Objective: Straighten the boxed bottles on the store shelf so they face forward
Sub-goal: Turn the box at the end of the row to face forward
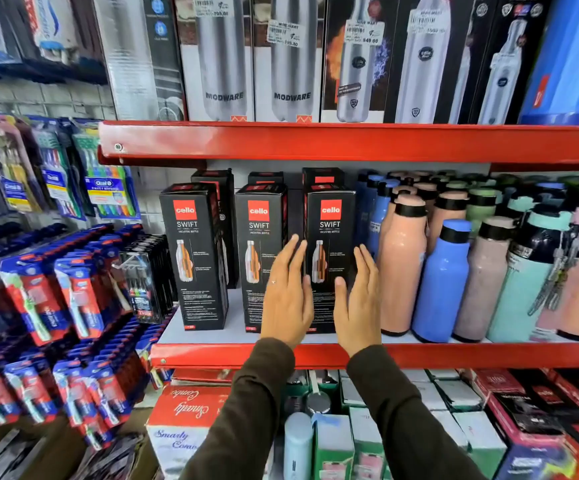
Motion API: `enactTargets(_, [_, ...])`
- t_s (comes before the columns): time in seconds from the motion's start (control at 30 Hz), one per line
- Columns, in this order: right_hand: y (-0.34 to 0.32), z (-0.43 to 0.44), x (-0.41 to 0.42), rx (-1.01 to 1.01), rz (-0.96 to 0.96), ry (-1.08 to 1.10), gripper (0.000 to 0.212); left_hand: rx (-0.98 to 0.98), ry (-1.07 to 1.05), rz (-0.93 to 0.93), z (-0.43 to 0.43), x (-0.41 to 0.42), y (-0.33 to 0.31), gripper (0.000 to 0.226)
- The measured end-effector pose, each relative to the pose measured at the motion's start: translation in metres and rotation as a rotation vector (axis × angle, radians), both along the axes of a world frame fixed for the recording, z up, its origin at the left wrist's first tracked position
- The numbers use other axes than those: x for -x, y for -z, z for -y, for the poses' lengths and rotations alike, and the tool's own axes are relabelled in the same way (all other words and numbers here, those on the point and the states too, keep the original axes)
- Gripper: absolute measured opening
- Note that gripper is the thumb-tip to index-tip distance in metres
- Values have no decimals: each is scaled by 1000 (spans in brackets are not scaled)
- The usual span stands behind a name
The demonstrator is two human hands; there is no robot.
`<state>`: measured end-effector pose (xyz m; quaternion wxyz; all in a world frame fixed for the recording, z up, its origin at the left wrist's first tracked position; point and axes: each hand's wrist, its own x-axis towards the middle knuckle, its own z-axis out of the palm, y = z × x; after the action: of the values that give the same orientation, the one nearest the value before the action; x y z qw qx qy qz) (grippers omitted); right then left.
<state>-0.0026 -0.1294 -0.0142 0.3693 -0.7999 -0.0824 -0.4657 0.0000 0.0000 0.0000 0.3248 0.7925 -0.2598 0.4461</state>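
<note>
Both hands flank the right-hand Cello Swift box at centre frame. The left hand and right hand are flat and open, gripping nothing; contact is unclear. Best to press both sides evenly and twist until the red logo squares with the shelf edge. The middle box and left box stand closed, contents hidden.

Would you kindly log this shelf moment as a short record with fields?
place: store shelf with red edge
front row: three black boxed bottles
left box: turned slightly, side panel showing
middle box: faces forward
right box: faces forward
left hand: open, at the right box's left edge
right hand: open, at its right edge
neighbours: loose pink bottle, blue bottle
</note>
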Motion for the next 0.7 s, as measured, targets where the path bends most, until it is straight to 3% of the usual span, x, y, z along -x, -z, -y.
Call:
enactTargets(0.13, [11,7,-10,-225,-225,-129,54,181,128,-266,16,-2,19,56])
enactTargets(0.4, [24,16,-24,-315,-508,-231,50,412,89,-652,32,-34,39,51])
enactTargets(0.57, [29,17,-27,-357,-520,-289,47,485,38,-646,30,-38,38,40])
enactTargets(0.7, [28,19,-26,-314,-477,-300,63,532,60,-637,28,-41,37,38])
